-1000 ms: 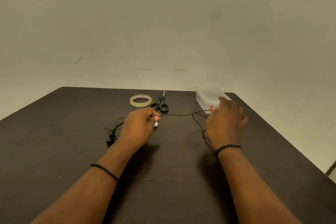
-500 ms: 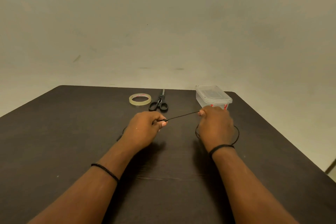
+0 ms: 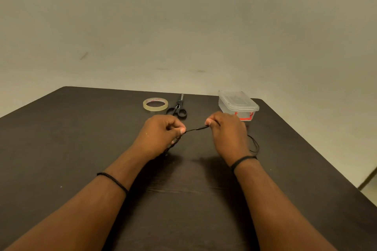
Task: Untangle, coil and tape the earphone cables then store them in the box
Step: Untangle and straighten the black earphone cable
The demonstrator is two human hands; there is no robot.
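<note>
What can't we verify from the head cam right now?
- Earbuds and plug: not visible in the head view; the black cable vanishes into both hands.
- Right hand grip: seen from the back, so finger contact is hidden.
- Remaining tangle: the twisted strands under the left hand are blurred and blend into the dark table.
- Clear box: lid on, contents too small to tell.

most of the black earphone cable (image 3: 195, 128) is hidden behind both hands; its earbuds can't be seen, and the table's (image 3: 61, 138) near edge is cut off
</note>
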